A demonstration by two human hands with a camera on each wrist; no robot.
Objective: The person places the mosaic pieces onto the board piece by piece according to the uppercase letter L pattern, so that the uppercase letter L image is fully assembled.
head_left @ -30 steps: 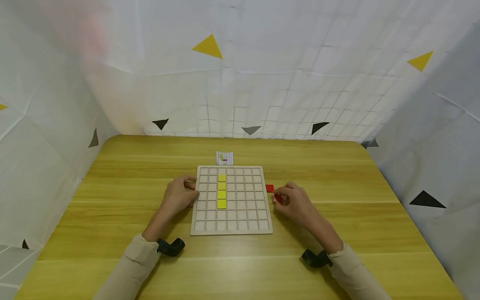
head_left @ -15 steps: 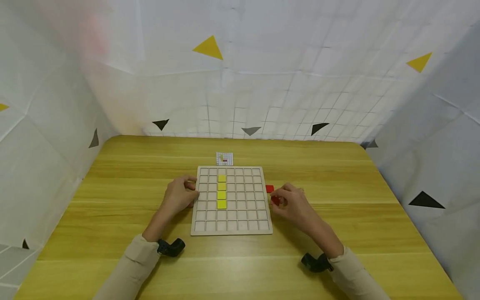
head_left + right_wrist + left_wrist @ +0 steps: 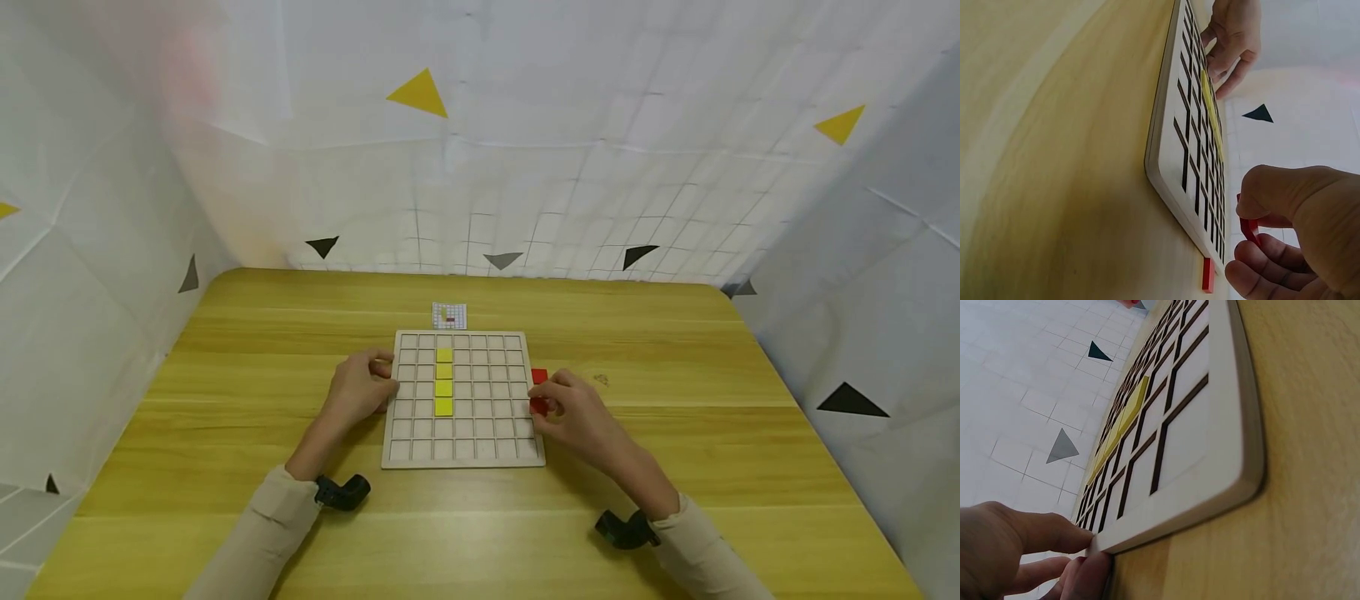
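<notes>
A pale wooden grid board (image 3: 487,451) lies on the table. Several yellow square tiles (image 3: 444,388) fill a column left of its middle. My left hand (image 3: 356,386) grips the board's left edge; in the left wrist view, the thumb tip (image 3: 1084,539) is at the rim with fingers curled against the side. My right hand (image 3: 582,417) pinches a red square tile (image 3: 1249,230) between thumb and fingers, tilted, right at the board's right edge. A second red tile (image 3: 539,375) lies on the table against that edge, partly behind the fingers.
A small printed card (image 3: 449,316) with a grid and coloured marks lies just beyond the board's far edge. White sheets (image 3: 525,167) with triangles stand around the wooden table (image 3: 480,533). Black wrist cameras (image 3: 627,529) sit on both wrists.
My right hand has moved a little left with the red tile, from beside the board up to its right edge. The left hand stays at the left edge.
</notes>
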